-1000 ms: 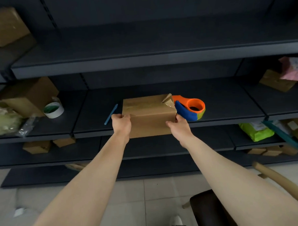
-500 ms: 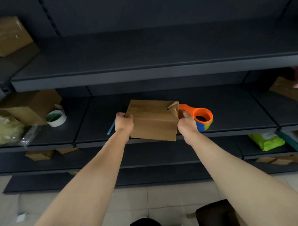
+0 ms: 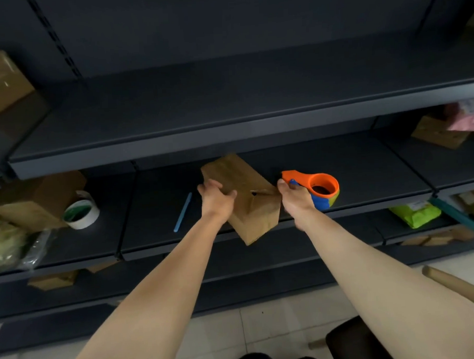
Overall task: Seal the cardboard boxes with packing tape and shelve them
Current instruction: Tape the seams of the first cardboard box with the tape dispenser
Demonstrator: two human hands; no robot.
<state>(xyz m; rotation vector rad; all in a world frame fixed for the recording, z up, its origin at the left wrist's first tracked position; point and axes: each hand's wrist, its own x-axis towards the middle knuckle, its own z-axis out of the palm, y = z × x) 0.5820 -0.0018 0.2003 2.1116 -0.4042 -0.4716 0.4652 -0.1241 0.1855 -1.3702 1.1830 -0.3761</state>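
Pale tile [image 3: 237, 336] lay under dark shelving. A plain brown box [image 3: 256, 219], turned corner-first and tilted, overhung the middle shelf [image 3: 179, 249] at its front lip, one flap corner lifted. The left hand [image 3: 216, 200] gripped its left side, the right hand [image 3: 296, 201] its right edge, against the dispenser [image 3: 321, 188]. Bare shelf lay behind; the upper shelf [image 3: 228, 131] hung close above.

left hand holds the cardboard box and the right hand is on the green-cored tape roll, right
No. In the head view the right hand is on the orange and blue tape dispenser beside the cardboard box; the green-cored tape roll lies untouched, far to the left. The left hand does hold that box.
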